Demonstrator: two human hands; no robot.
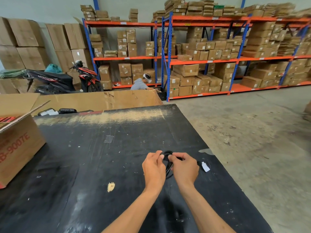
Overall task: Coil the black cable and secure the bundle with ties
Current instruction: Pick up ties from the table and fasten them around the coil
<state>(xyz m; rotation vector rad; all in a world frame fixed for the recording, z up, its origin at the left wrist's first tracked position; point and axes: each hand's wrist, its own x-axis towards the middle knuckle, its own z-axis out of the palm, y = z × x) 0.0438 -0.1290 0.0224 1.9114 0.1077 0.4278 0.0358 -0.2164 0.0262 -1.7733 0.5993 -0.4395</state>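
Note:
A coiled black cable [168, 163] hangs between both hands just above the black table [94, 162]. My left hand [154, 167] grips the coil's left side with fingers curled around the loops. My right hand [185, 167] pinches the top of the coil from the right. One cable end with a white tag [205, 166] trails to the right of my right hand and lies on the table. Much of the coil is hidden behind my fingers. I cannot make out any tie.
An open cardboard box [18, 145] stands on the table's left edge. Behind the table is a big cardboard bin [101, 100] with black packets. A person [141, 84] crouches by the orange-blue shelving [202, 61]. A scooter [64, 79] is parked far left. Concrete floor lies to the right.

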